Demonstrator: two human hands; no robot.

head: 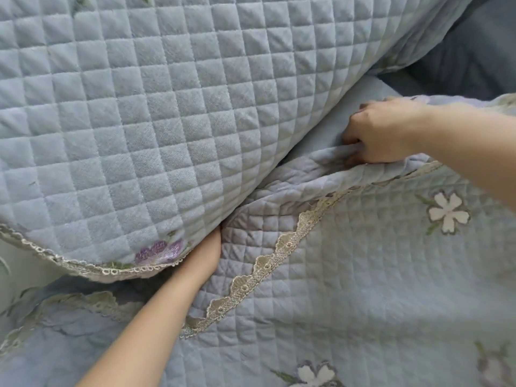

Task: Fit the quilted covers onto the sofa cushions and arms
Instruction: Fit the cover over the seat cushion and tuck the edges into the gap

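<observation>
A pale blue quilted cover (134, 113) with a lace hem and a purple embroidered flower drapes the back cushion across the upper left. A second quilted cover (377, 275) with white flowers and a lace edge (268, 263) lies over the seat, its back edge folded over. My left hand (205, 258) reaches into the gap between the back cushion and the seat; its fingers are hidden there. My right hand (382, 132) is clenched on the folded back edge of the seat cover, close to the crease.
Bare darker blue sofa upholstery (474, 51) shows at the upper right. Another lace-trimmed quilted cover (64, 317) lies crumpled at the lower left, partly under the hanging hem of the back cover.
</observation>
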